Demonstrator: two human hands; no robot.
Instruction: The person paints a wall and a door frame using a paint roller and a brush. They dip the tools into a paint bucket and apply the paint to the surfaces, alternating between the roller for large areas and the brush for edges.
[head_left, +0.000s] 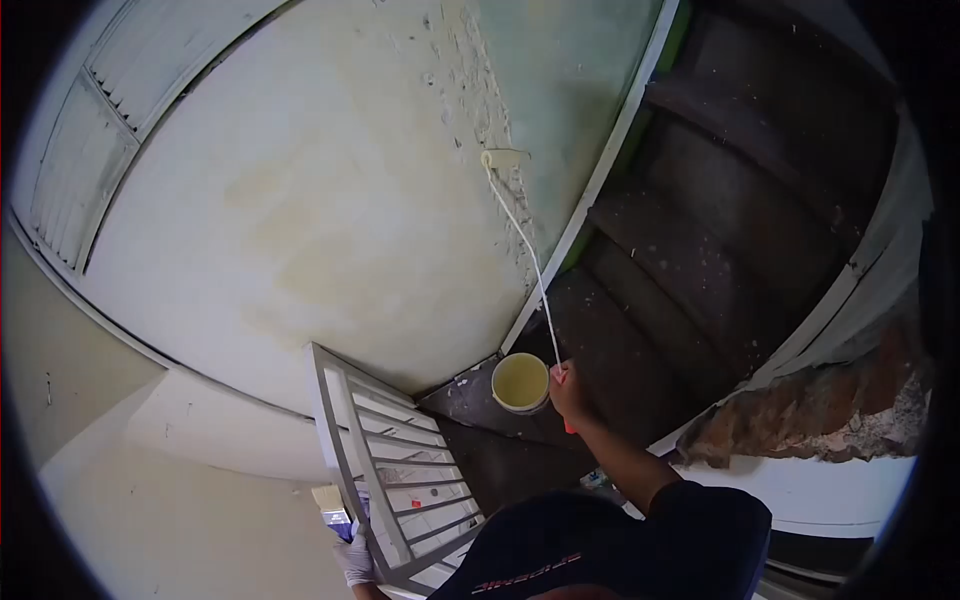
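My right hand (566, 392), bare, is wrapped round the red handle of a paint roller (507, 158). The roller's long thin white frame reaches up and away, and its cream sleeve lies against the wall (380, 180) at a rough, pitted strip beside a greenish painted area. My left hand (356, 562), in a whitish glove, is at the outer side of the white railing (330, 430), closed on a paintbrush (333, 508) with pale bristles and a blue-purple part. Below the roller's frame, near my right hand, stands a bucket (521, 382) with pale yellow paint in it.
Dark, paint-spotted stairs (680, 260) climb on the right, edged by a white skirting board (590, 200). A broken wall edge with exposed brick (810, 410) lies at lower right. White louvred panels (100, 110) are at upper left.
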